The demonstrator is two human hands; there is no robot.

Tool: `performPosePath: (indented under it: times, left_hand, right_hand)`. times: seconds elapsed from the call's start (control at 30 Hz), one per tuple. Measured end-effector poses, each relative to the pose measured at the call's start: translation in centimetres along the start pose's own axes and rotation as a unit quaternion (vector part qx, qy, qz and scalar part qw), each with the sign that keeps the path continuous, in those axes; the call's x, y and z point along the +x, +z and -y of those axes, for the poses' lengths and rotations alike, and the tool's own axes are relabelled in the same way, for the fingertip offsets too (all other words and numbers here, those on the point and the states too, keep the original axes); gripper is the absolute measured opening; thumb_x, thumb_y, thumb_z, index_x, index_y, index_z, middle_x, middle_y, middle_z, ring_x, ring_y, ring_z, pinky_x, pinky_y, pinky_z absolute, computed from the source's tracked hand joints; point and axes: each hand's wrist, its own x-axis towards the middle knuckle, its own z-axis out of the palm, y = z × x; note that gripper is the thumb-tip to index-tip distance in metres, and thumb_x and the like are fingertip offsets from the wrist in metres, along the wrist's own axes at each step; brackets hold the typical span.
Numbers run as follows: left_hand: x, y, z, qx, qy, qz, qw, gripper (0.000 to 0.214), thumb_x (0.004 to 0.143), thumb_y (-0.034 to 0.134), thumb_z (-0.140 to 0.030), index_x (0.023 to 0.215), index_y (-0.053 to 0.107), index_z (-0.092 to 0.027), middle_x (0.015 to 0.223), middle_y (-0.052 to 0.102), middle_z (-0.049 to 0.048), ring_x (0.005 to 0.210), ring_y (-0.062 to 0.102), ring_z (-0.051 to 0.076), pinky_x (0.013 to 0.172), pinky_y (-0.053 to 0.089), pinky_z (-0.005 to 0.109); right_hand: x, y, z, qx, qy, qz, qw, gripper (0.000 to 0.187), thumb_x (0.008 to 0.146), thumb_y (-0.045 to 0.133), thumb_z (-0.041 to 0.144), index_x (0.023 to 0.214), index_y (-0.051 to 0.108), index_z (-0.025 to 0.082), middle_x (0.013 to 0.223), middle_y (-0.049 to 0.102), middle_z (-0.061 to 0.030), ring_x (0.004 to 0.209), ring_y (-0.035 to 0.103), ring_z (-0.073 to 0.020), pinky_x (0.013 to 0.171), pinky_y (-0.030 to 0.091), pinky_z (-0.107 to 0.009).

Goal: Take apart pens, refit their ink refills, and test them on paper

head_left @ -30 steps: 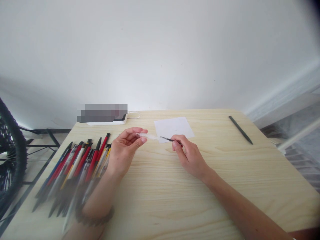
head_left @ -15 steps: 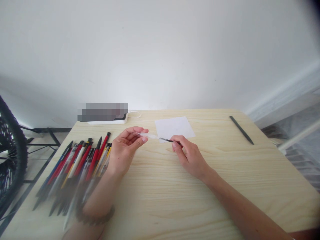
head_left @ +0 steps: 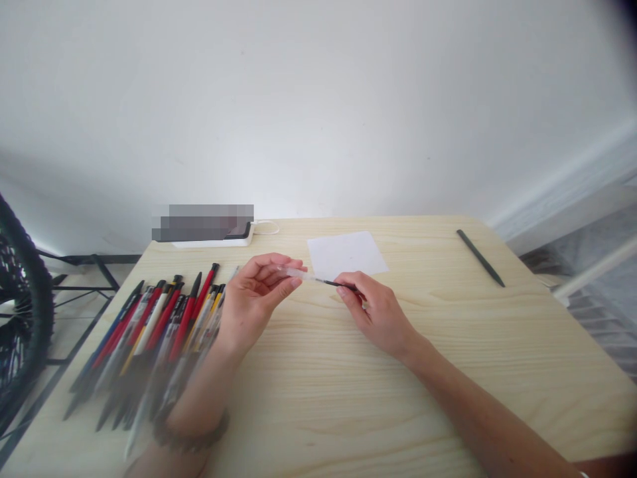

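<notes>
My left hand [head_left: 261,289] pinches a clear pen barrel [head_left: 298,273] between thumb and fingers, its right end pointing towards my other hand. My right hand [head_left: 375,305] grips a slim dark pen refill [head_left: 334,284] at its back part. The refill's front end meets the right end of the barrel; whether it sits inside is too small to tell. Both pieces lie in one line above the table, just in front of a white sheet of paper [head_left: 348,253]. Many pens [head_left: 159,315] in red, white, yellow, blue and clear lie heaped beside my left forearm, which covers part of them.
On the wooden table [head_left: 398,398], a dark pen-shaped piece [head_left: 480,257] lies at the right. A phone-like device with a white base [head_left: 213,243], partly pixelated, rests at the back left with a white loop. A wheel [head_left: 24,318] stands left of the table. A wall rises behind.
My left hand has shifted slightly right with the barrel. Less of the dark refill shows between the hands, and the barrel's end is nearer my right fingers.
</notes>
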Motion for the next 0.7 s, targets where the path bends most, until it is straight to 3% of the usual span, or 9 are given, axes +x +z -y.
performPosePath:
  times: [0.17,0.3,0.5,0.7]
  left_hand:
    - [0.0,0.2,0.4,-0.012,0.017,0.016,1.000,0.030,0.068,0.071,-0.007,0.092,0.057,-0.016,0.091,0.069,0.0042,0.091,0.065,0.017,0.085,0.051,0.028]
    - [-0.3,0.8,0.8,-0.032,-0.010,0.046,0.998,0.032,0.069,0.071,-0.007,0.095,0.055,-0.016,0.092,0.071,0.0040,0.092,0.064,0.015,0.086,0.050,0.027]
    - [-0.7,1.3,0.8,-0.041,-0.034,0.095,0.994,0.021,0.074,0.068,-0.010,0.092,0.057,-0.016,0.093,0.071,0.0045,0.091,0.065,0.015,0.085,0.050,0.026]
    - [-0.6,1.4,0.6,-0.041,-0.059,0.107,0.992,0.018,0.077,0.065,-0.013,0.090,0.054,-0.017,0.091,0.072,0.0033,0.084,0.066,0.012,0.082,0.050,0.024]
  right_hand:
    - [-0.1,0.3,0.1,0.005,-0.015,-0.004,1.000,0.015,0.088,0.044,0.019,0.100,0.054,0.020,0.079,0.055,-0.0017,0.066,0.050,-0.0111,0.061,0.041,-0.023]
    - [-0.3,0.9,0.0,0.054,0.000,-0.019,0.998,0.019,0.085,0.047,0.016,0.103,0.049,0.020,0.089,0.056,-0.0030,0.075,0.054,-0.0114,0.065,0.043,-0.023]
    - [-0.4,1.2,0.0,0.139,0.032,-0.015,0.990,0.035,0.081,0.045,0.007,0.112,0.041,0.023,0.099,0.051,-0.0041,0.071,0.052,-0.0103,0.060,0.043,-0.024]
    - [-0.4,0.9,0.2,0.198,0.040,-0.015,0.979,0.036,0.082,0.045,0.008,0.113,0.037,0.024,0.105,0.047,-0.0055,0.081,0.052,-0.0126,0.069,0.045,-0.028]
